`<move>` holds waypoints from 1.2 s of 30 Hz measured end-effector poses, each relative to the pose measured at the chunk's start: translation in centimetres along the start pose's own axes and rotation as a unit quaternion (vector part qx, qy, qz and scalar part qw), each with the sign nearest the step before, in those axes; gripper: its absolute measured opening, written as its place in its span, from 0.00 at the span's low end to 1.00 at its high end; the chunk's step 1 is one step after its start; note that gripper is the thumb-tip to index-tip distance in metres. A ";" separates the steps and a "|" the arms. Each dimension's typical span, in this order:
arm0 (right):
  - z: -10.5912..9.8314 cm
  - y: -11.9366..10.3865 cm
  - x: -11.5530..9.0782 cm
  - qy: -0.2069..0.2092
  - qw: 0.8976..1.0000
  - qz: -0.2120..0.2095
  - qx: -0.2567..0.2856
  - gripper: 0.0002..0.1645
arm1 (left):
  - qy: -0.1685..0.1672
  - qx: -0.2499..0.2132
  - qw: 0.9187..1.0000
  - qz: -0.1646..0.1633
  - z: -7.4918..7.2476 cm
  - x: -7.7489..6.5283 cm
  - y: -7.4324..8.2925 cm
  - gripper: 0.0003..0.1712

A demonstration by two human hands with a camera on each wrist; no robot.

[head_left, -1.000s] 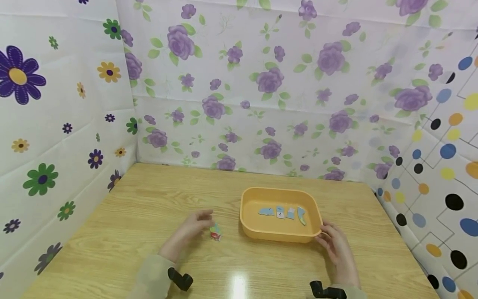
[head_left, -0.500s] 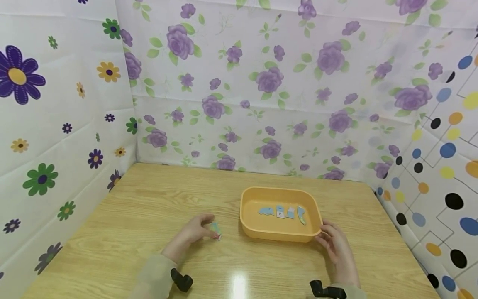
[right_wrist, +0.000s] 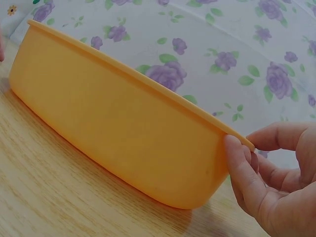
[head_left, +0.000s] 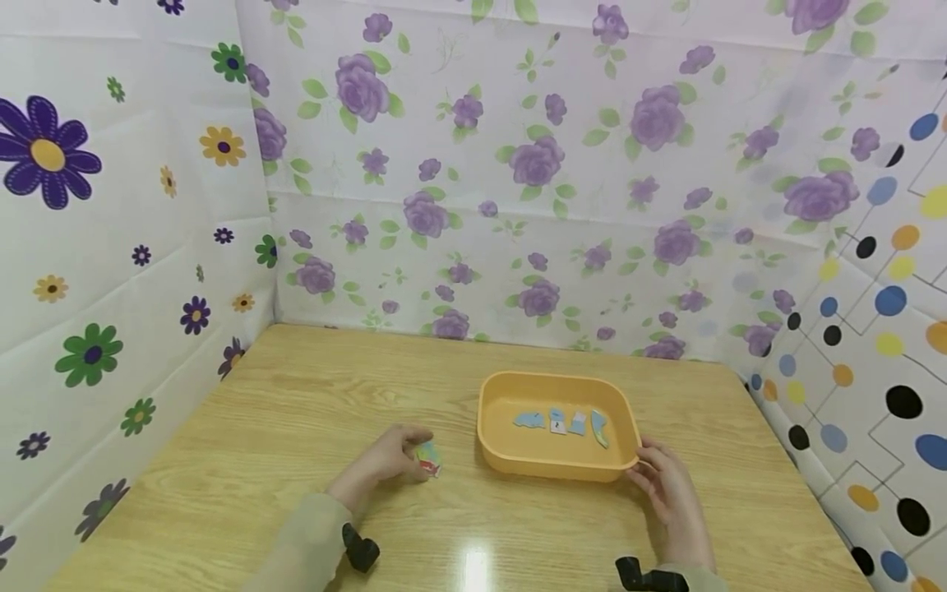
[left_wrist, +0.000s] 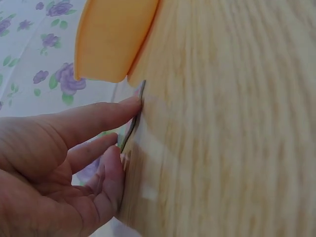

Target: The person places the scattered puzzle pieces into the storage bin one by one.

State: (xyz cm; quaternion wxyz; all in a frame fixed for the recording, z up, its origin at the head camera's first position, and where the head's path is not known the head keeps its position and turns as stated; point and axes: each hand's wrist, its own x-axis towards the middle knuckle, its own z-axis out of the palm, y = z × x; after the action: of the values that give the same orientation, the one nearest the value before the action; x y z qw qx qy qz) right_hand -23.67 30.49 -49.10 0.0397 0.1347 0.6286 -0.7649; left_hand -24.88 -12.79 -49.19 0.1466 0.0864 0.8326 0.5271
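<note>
My left hand [head_left: 386, 457] is low at the table, with thumb and fingers pinching a small colourful puzzle piece [head_left: 427, 457] by its edges. In the left wrist view the piece [left_wrist: 132, 129] shows nearly edge-on as a thin dark line between the fingertips and thumb. It cannot be told whether it is one piece or joined ones. My right hand [head_left: 667, 485] grips the right front corner of a yellow-orange plastic tray [head_left: 551, 466]; the right wrist view shows thumb and fingers on its rim [right_wrist: 217, 126]. Inside the tray lie several light-blue puzzle pieces, one [head_left: 529, 420] at the left.
A wooden table [head_left: 333, 378] carries everything. Flowered cloth [head_left: 473, 164] stands behind it, with a daisy-print sheet [head_left: 148, 271] at left and a dotted sheet [head_left: 880, 370] at right. Bare wood lies between my left hand and the tray.
My left hand has gone from hovering beside the colourful piece to pinching it, and more of its face shows than half a second ago. The right hand and tray stay in place.
</note>
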 end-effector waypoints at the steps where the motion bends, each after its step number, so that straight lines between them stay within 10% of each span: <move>1: 0.0 0.0 0.0 0.000 1.000 0.000 -0.002 0.22 | 0.007 0.006 1.000 -0.002 0.1 0.0 0.0 0.39; 13: 0.1 -0.1 -0.1 0.003 1.000 0.004 0.007 0.19 | 0.022 0.059 0.998 0.005 -0.1 0.1 -0.2 0.33; 36: 0.3 -0.4 -0.5 0.005 1.000 0.003 0.008 0.18 | -0.009 -0.132 0.989 -0.059 -1.1 0.6 0.1 0.44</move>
State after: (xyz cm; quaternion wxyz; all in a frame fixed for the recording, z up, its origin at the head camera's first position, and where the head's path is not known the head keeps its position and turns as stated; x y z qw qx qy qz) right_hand -23.38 30.27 -48.54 0.0378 0.1411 0.6224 -0.7689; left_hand -25.79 -13.49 -48.81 0.1947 0.0221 0.7581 0.6220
